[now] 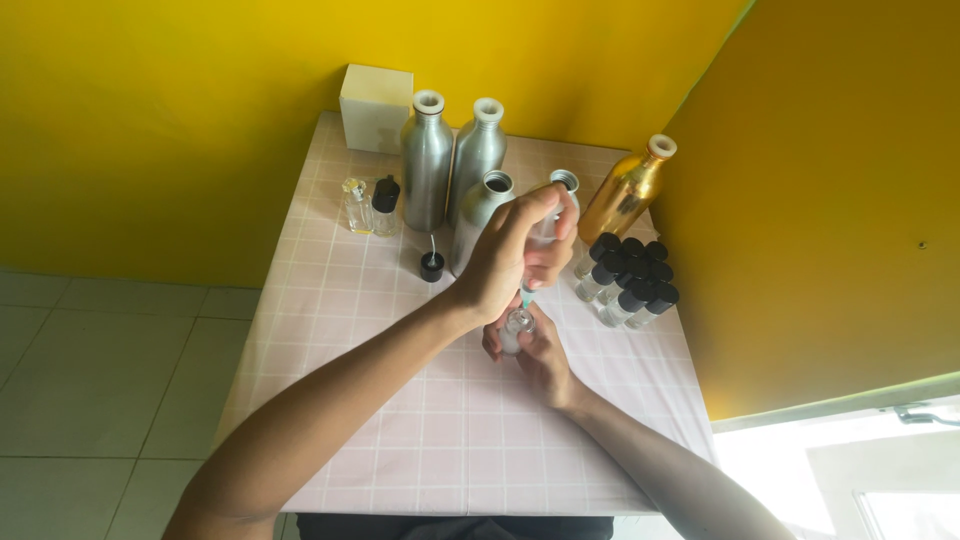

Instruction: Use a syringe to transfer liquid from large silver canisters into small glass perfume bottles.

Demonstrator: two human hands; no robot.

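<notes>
My left hand (512, 258) grips a syringe (530, 288) upright, thumb on its plunger, its tip pointing down into a small clear glass bottle (514, 328). My right hand (540, 358) wraps around that bottle and steadies it on the pink checked tablecloth (380, 400). Both hands meet near the middle of the table. Most of the syringe barrel is hidden by my fingers.
Several silver aluminium bottles (427, 160) stand at the back, a gold one (628, 188) to the right. A cluster of small black-capped vials (630, 280) sits at right. A white box (374, 108), two small glass bottles (368, 206) and a black cap (432, 266) lie left. Yellow walls surround.
</notes>
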